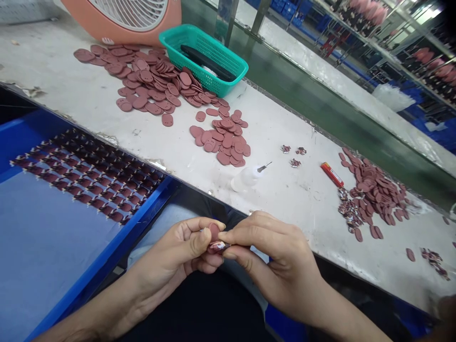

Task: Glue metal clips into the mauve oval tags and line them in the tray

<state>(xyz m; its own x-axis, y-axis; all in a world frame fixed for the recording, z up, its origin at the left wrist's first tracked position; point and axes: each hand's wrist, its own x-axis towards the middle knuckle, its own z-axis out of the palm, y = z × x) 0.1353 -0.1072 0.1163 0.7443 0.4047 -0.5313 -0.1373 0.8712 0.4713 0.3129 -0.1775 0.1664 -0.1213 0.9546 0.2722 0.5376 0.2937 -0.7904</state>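
Maroon oval pad (214, 232) and small patterned piece (218, 246) are being held together between both hands, just off the near edge of the white bench (292, 209), above the person's lap. Left hand (174, 254) is pinching the pair between thumb and fingertips; right hand (274, 266) is closing on it from the other side, thumb and forefinger pressed together. Blue tray (117, 228) is carrying many tight rows of small dark finished-looking pieces (89, 178). Much appears left: loose maroon pads (153, 80) are lying in heaps across the bench, with a heap of patterned pieces (347, 206) beside the far pile. Orange lighter (332, 174) and plastic bottle (245, 178) are resting between them.
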